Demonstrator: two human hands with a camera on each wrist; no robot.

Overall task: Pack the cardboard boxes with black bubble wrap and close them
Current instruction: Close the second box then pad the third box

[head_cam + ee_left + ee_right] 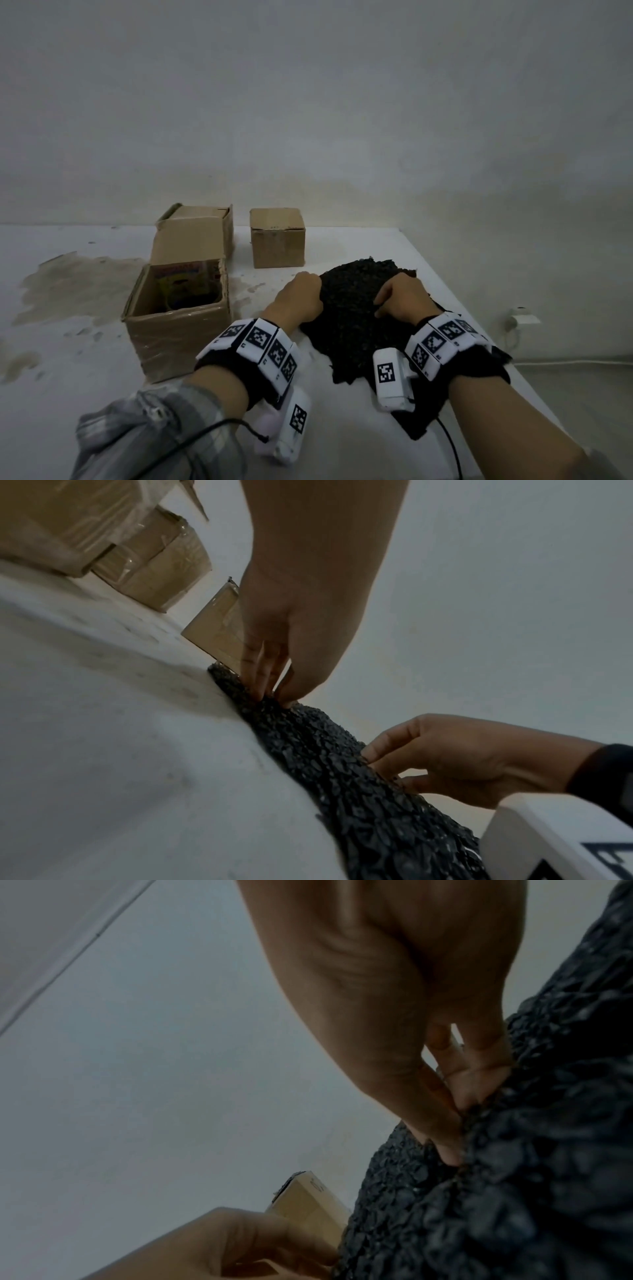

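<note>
1. The white tabletop [102, 342] is stained. The black bubble wrap [356, 308] lies by its right edge.
2. My left hand [301, 296] and right hand [404, 298] pinch it.
3. It may slip off, missing the open box [178, 329].

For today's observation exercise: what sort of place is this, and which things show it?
Probably a plain makeshift packing spot indoors, not a proper workshop: a stained white table against a bare wall, cardboard boxes on it, and black bubble wrap under both hands.
</note>
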